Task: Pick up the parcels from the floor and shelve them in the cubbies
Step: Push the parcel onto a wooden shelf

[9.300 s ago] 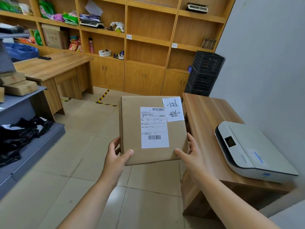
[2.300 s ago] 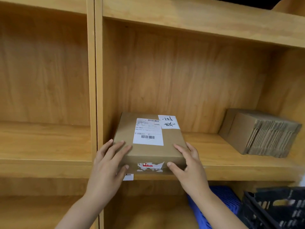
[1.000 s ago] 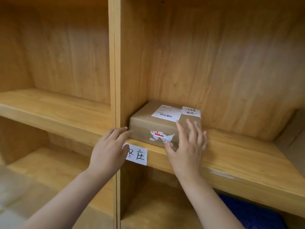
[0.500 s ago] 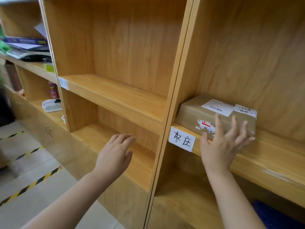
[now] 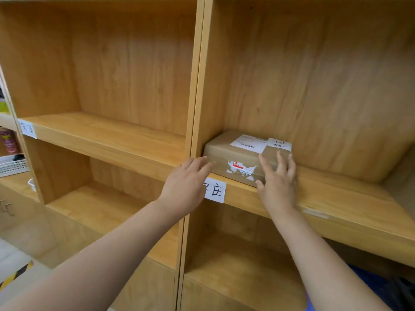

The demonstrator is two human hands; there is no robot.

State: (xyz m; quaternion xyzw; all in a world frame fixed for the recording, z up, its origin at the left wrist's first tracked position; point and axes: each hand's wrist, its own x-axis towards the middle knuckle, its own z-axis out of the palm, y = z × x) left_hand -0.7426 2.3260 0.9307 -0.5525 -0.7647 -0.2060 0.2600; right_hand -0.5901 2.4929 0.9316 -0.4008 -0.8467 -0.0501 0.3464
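Facing the wooden shelving (image 5: 195,86), I see the cubby (image 5: 314,86) right of the upright divider, where the cardboard parcel (image 5: 238,153) lies flat on the shelf board, tucked into the left corner. My right hand (image 5: 278,187) rests open with fingers spread against the parcel's front right corner, gripping nothing. My left hand (image 5: 184,187) hangs open by the divider, fingertips near the parcel's left edge. A handwritten paper label (image 5: 215,190) sticks to the shelf's front edge.

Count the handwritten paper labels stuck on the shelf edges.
2: one label under the parcel, partly covered by the left hand; another at far left. More may lie outside the view.
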